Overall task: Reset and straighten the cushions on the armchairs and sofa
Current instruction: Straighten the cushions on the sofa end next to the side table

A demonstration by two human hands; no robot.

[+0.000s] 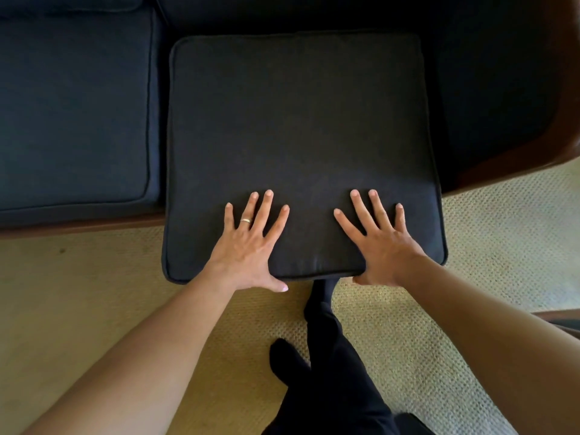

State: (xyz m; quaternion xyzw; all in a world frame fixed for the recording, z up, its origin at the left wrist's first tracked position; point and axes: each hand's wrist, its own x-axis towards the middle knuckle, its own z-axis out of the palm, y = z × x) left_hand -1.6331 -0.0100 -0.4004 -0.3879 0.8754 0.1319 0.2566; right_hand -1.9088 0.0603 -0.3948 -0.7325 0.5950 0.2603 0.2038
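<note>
A dark square seat cushion with piped edges lies half on the sofa seat, and its front edge juts out over the floor. My left hand and my right hand rest on its front part. The fingers are spread flat on top and both thumbs are hooked under the front edge, so each hand grips the cushion. A second dark seat cushion lies in place on the sofa to the left. A back cushion shows at the top left.
The sofa's brown wooden frame runs along the front and curves round the right arm. A beige woven carpet covers the floor. My dark-trousered legs stand just below the cushion. Another piece of furniture shows at the right edge.
</note>
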